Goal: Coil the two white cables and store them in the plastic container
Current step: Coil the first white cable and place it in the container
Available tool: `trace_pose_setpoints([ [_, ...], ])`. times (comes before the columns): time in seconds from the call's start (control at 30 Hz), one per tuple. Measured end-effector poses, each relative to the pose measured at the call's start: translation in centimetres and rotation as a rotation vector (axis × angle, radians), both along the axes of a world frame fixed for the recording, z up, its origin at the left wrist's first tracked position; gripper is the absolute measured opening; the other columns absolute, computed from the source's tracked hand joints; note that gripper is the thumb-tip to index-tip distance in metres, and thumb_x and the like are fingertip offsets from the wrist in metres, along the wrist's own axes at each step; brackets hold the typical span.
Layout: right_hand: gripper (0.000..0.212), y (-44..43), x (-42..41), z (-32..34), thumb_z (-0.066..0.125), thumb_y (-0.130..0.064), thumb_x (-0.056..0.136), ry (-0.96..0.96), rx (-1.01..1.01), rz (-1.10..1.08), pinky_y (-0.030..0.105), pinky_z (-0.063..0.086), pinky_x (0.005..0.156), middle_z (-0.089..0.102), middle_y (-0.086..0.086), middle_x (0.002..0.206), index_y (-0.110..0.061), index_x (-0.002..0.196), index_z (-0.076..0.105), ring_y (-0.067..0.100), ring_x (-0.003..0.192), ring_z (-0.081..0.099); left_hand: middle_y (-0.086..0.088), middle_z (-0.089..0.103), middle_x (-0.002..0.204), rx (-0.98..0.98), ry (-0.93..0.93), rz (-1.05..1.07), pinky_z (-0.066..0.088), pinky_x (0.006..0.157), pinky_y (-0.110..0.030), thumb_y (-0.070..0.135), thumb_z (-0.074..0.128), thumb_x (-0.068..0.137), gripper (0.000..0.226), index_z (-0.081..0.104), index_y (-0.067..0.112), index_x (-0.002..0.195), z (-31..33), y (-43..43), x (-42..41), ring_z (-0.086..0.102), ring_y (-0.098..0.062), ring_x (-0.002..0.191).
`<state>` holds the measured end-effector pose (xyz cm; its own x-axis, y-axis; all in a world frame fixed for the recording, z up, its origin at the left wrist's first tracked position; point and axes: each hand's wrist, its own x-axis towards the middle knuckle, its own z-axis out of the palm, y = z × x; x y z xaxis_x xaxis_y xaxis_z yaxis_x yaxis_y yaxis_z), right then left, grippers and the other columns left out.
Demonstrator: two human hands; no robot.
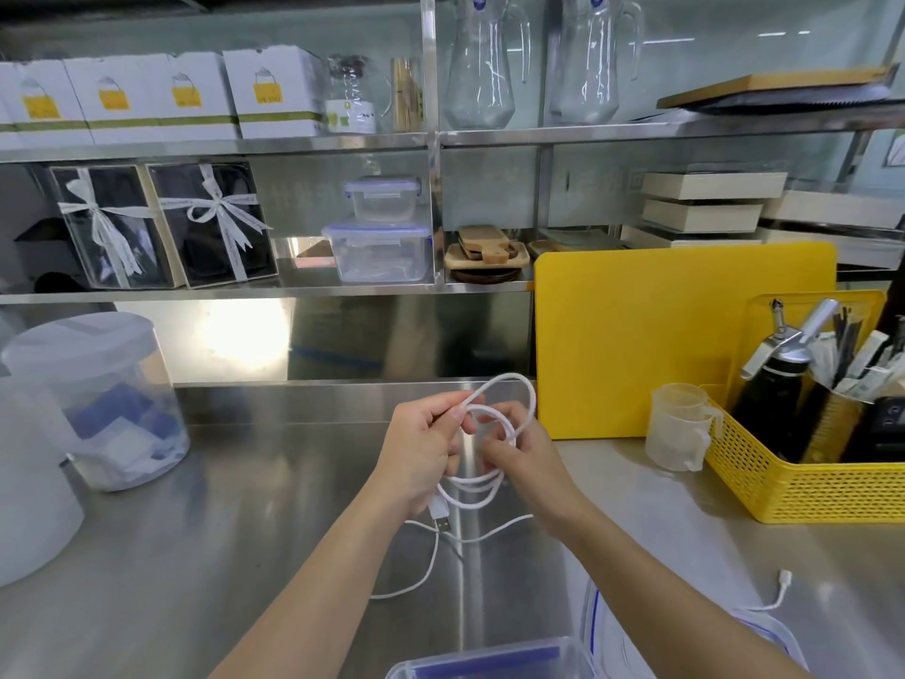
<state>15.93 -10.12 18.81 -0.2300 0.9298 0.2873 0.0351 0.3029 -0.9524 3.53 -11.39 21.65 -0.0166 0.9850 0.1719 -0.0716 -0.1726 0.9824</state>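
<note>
My left hand [422,448] and my right hand [519,458] both grip a white cable [509,384] held above the steel counter. It is wound into several loops between them, and its USB plug [440,519] dangles below my left hand. A second white cable [431,563] lies loose on the counter under my hands, with one small end plug [785,576] at the right. The clear plastic container [494,661] sits at the bottom edge of the view, and its blue-trimmed lid [595,624] stands to the right of it, partly hidden by my right forearm.
A yellow cutting board [676,335] leans on the back wall. At the right stand a yellow basket [822,487] of utensils and two clear measuring cups [678,426]. A lidded plastic tub [98,399] stands at the left. Shelves with boxes, containers and jugs rise behind.
</note>
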Motion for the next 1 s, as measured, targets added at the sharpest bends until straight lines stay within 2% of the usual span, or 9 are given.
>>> trace_pose_setpoints([
  [0.03, 0.009, 0.1, 0.1, -0.2, 0.061, -0.016, 0.080, -0.028, 0.019, -0.009, 0.019, 0.043, 0.054, 0.053, 0.000, 0.071, -0.016, 0.088, 0.056, 0.009, 0.061, 0.050, -0.004, 0.048, 0.062, 0.001, 0.008, 0.017, 0.024, 0.035, -0.016, -0.002, 0.041, 0.095, 0.031, 0.068, 0.011, 0.087, 0.1, 0.0, -0.2, 0.029, -0.003, 0.036],
  [0.1, 0.019, 0.1, 0.3, -0.6, 0.061, -0.031, 0.082, -0.081, 0.068, 0.002, 0.022, 0.039, 0.055, 0.051, 0.000, 0.067, -0.013, 0.082, 0.057, 0.011, 0.060, 0.045, -0.003, 0.049, 0.063, 0.000, 0.024, 0.054, 0.024, 0.035, -0.016, -0.001, 0.042, 0.095, 0.029, 0.069, 0.009, 0.092, 0.5, 0.2, -0.7, 0.029, -0.004, 0.037],
  [0.2, 0.026, -0.2, 0.7, -0.8, 0.059, -0.049, 0.076, -0.112, 0.092, 0.005, 0.024, 0.035, 0.054, 0.049, -0.010, 0.055, -0.025, 0.066, 0.057, 0.008, 0.055, 0.041, -0.005, 0.049, 0.063, 0.002, 0.009, 0.065, 0.022, 0.036, -0.015, -0.001, 0.043, 0.095, 0.027, 0.068, 0.008, 0.090, 1.2, 0.2, -1.5, 0.028, -0.003, 0.036],
  [0.4, 0.026, 0.2, 4.0, -0.6, 0.065, -0.040, 0.075, -0.102, 0.082, -0.083, 0.018, 0.034, 0.053, 0.049, -0.013, 0.046, -0.019, 0.061, 0.062, 0.002, 0.049, 0.041, -0.008, 0.052, 0.067, -0.009, 0.010, 0.126, 0.026, 0.038, -0.017, 0.000, 0.043, 0.095, 0.026, 0.068, 0.004, 0.099, 2.7, 0.3, -2.8, 0.032, -0.006, 0.040],
  [0.57, 0.024, 0.8, 5.8, -1.0, 0.066, -0.026, 0.082, -0.180, 0.067, -0.116, 0.014, 0.028, 0.048, 0.045, -0.014, 0.041, -0.012, 0.063, 0.061, 0.001, 0.046, 0.035, -0.008, 0.056, 0.068, -0.021, 0.034, 0.180, 0.031, 0.040, -0.017, 0.000, 0.044, 0.095, 0.025, 0.067, 0.010, 0.095, 2.8, 0.4, -3.2, 0.035, -0.009, 0.045],
  [0.63, 0.029, 0.9, 5.8, -0.9, 0.063, -0.034, 0.083, -0.276, 0.062, -0.110, 0.017, 0.030, 0.051, 0.047, -0.011, 0.048, -0.010, 0.066, 0.062, 0.003, 0.050, 0.037, -0.009, 0.056, 0.069, -0.023, 0.020, 0.202, 0.032, 0.039, -0.016, 0.000, 0.044, 0.095, 0.025, 0.067, 0.007, 0.099, 2.6, 0.5, -2.9, 0.035, -0.010, 0.046],
  [0.73, 0.034, 0.8, 4.8, -0.2, 0.055, -0.046, 0.085, -0.391, 0.060, -0.048, 0.024, 0.040, 0.063, 0.058, 0.007, 0.070, -0.013, 0.085, 0.063, 0.009, 0.065, 0.050, -0.008, 0.056, 0.069, -0.014, 0.015, 0.222, 0.032, 0.038, -0.016, -0.001, 0.044, 0.095, 0.025, 0.067, 0.004, 0.102, 2.1, 0.6, -2.5, 0.035, -0.010, 0.047],
  [0.87, 0.015, -0.1, 1.7, 1.6, 0.046, -0.032, 0.093, -0.124, -0.003, 0.085, 0.025, 0.047, 0.066, 0.061, -0.001, 0.081, -0.023, 0.100, 0.056, 0.010, 0.072, 0.057, -0.008, 0.055, 0.069, -0.013, 0.047, 0.206, 0.032, 0.039, -0.017, -0.001, 0.044, 0.095, 0.025, 0.067, 0.004, 0.101, 1.4, 0.3, -1.1, 0.035, -0.011, 0.049],
  [1.0, 0.016, 0.0, -0.8, 1.8, 0.046, -0.021, 0.095, 0.066, 0.035, -0.121, 0.027, 0.043, 0.059, 0.057, 0.006, 0.072, -0.014, 0.091, 0.059, 0.012, 0.063, 0.052, -0.006, 0.064, 0.076, -0.025, 0.078, 0.187, 0.049, 0.047, -0.019, 0.003, 0.046, 0.094, 0.023, 0.068, 0.008, 0.101, 1.2, -0.3, -0.3, 0.052, -0.013, 0.055],
])
